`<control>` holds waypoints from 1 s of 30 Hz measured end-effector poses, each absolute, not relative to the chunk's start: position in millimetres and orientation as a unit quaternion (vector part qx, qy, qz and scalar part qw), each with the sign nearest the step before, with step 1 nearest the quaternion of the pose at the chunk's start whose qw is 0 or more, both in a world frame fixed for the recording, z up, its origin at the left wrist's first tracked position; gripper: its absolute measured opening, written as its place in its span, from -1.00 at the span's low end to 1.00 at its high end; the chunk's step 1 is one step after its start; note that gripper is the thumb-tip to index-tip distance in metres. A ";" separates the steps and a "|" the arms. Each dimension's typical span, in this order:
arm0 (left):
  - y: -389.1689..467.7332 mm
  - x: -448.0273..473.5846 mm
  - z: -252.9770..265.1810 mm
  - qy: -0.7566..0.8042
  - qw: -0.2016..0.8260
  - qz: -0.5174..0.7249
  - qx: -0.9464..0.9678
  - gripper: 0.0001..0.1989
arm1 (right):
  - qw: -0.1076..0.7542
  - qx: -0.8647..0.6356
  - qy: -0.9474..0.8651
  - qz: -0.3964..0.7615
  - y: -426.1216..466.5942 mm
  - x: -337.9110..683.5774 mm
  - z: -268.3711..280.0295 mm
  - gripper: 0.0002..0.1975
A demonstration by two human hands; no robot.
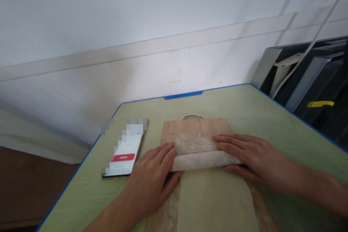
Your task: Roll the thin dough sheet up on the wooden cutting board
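Observation:
A pale, floury dough roll [202, 161] lies crosswise on a wooden cutting board [195, 126]. From it a flat sheet of dough [214, 199] stretches towards me, past the bottom of the picture. My left hand [153, 172] is closed round the roll's left end, with the thumb on the near side and the fingers on the far side. At the right end my right hand [248, 156] grips it the same way. Both ends are covered by my hands, so I cannot tell whether a rolling pin is inside.
Left of the board lies a phone [125, 152] with a lit screen, partly blurred out. The green table [272, 123] has a blue edge and stands against a white wall [163, 76]. Dark, flat items [307, 79] and a white cable [307, 47] are at the right.

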State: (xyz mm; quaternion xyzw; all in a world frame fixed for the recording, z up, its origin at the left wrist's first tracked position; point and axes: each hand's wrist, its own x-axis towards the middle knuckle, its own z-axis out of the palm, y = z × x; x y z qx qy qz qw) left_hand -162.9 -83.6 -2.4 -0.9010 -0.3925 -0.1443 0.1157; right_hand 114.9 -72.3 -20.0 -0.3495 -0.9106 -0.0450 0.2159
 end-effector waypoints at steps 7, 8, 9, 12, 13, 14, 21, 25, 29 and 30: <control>-84.1 -162.7 0.5 -0.392 0.106 -0.146 -0.902 -0.71 | 0.201 -0.349 -0.914 -0.046 -72.1 115.9 -20.1 -0.67; -84.2 -162.8 0.6 -0.392 0.104 -0.147 -0.902 -0.71 | 0.202 -0.349 -0.914 -0.046 -72.1 116.0 -20.3 -0.68; -84.2 -162.9 0.6 -0.392 0.103 -0.149 -0.902 -0.71 | 0.203 -0.349 -0.914 -0.045 -72.0 116.2 -20.4 -0.68; -84.2 -163.3 0.3 -0.392 0.105 -0.151 -0.901 -0.70 | 0.202 -0.347 -0.915 -0.045 -72.1 116.4 -20.3 -0.69; -84.1 -163.4 0.1 -0.391 0.106 -0.152 -0.902 -0.70 | 0.201 -0.346 -0.915 -0.047 -72.2 116.4 -20.2 -0.69; -84.0 -163.4 -0.1 -0.390 0.106 -0.152 -0.902 -0.70 | 0.201 -0.344 -0.916 -0.049 -72.2 116.4 -20.0 -0.70; -82.5 -163.2 -1.5 -0.382 0.111 -0.158 -0.904 -0.70 | 0.205 -0.347 -0.914 -0.058 -72.4 116.0 -19.6 -0.69; -82.5 -163.7 -2.0 -0.375 0.115 -0.162 -0.906 -0.70 | 0.203 -0.342 -0.915 -0.065 -72.1 115.9 -18.5 -0.69; -82.4 -164.3 -2.2 -0.374 0.116 -0.161 -0.906 -0.69 | 0.203 -0.337 -0.917 -0.067 -71.8 115.9 -18.3 -0.69; -82.4 -164.5 -2.2 -0.374 0.116 -0.161 -0.906 -0.69 | 0.203 -0.336 -0.917 -0.067 -71.8 115.9 -18.5 -0.69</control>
